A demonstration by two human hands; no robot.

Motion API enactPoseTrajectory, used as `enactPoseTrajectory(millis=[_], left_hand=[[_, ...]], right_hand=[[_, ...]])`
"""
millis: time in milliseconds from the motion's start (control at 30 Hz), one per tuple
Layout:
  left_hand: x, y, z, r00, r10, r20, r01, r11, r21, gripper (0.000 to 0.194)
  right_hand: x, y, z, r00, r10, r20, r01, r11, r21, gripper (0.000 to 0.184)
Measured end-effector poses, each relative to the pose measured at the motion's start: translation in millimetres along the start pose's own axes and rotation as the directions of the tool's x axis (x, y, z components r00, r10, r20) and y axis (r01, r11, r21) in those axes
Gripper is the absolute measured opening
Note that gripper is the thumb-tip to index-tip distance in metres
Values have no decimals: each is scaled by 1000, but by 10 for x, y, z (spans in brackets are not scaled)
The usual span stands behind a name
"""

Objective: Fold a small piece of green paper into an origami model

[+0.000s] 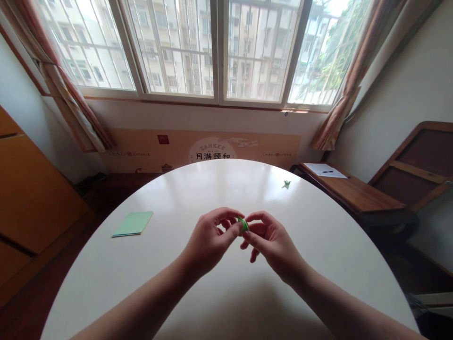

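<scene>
Between my two hands, over the middle of the white table, is a small piece of folded green paper (pixel 243 225). My left hand (pixel 217 233) pinches it from the left with thumb and index finger. From the right, the thumb and index finger of my right hand (pixel 267 236) close on its other edge, while the lower fingers curl loosely beneath. The fingertips hide much of the paper, so its full shape does not show. A small green origami figure (pixel 286 184) with pointed parts lies on the table farther back to the right.
A stack of light green square paper (pixel 133 224) lies at the left of the round white table (pixel 170 293). Beyond its right edge stands a wooden bench (pixel 357 191) with a white sheet (pixel 324 170) and a dark pen. Barred windows and a printed banner (pixel 141 146) are behind.
</scene>
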State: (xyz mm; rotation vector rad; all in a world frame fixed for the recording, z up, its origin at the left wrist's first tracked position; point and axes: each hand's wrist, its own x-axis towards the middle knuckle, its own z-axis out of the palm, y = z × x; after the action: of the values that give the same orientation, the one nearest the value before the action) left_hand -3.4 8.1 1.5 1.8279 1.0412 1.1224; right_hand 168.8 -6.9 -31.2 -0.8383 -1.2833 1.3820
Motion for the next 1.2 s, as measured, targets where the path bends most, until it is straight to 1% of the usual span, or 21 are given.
enactPoseTrajectory(millis=[167, 333, 467, 667, 800, 1033, 1100, 1200], left_hand=[[-32, 26, 34, 997, 36, -63, -34, 999, 19, 12], [-59, 73, 65, 995, 3, -96, -2, 1000, 3, 11], [-70, 98, 84, 989, -20, -145, 22, 1000, 13, 11], [-96, 134, 83, 982, -4, -190, 13, 999, 49, 14], [-96, 113, 77, 982, 11, -190, -4, 999, 40, 17], [-58, 95, 36, 986, 53, -160, -45, 998, 54, 22], [-50, 102, 19, 989, 39, -141, -33, 998, 45, 21], [-38, 109, 2, 994, -34, -105, 34, 999, 4, 21]], right_hand=[[-14, 15, 19, 999, -42, -4, 41, 999, -25, 32], [-56, 17, 48, 996, -79, -37, 74, 992, -106, 32], [-81, -2, 80, 991, -124, -54, 113, 978, -177, 29], [-81, -38, 107, 988, -137, -65, 124, 976, -179, 28], [-88, -40, 102, 987, -147, -65, 135, 976, -170, 27], [-95, -48, 70, 978, -195, -70, 182, 971, -155, 24], [-96, -57, 68, 974, -211, -79, 194, 964, -181, 23], [-97, -59, 69, 968, -235, -86, 209, 947, -243, 22]])
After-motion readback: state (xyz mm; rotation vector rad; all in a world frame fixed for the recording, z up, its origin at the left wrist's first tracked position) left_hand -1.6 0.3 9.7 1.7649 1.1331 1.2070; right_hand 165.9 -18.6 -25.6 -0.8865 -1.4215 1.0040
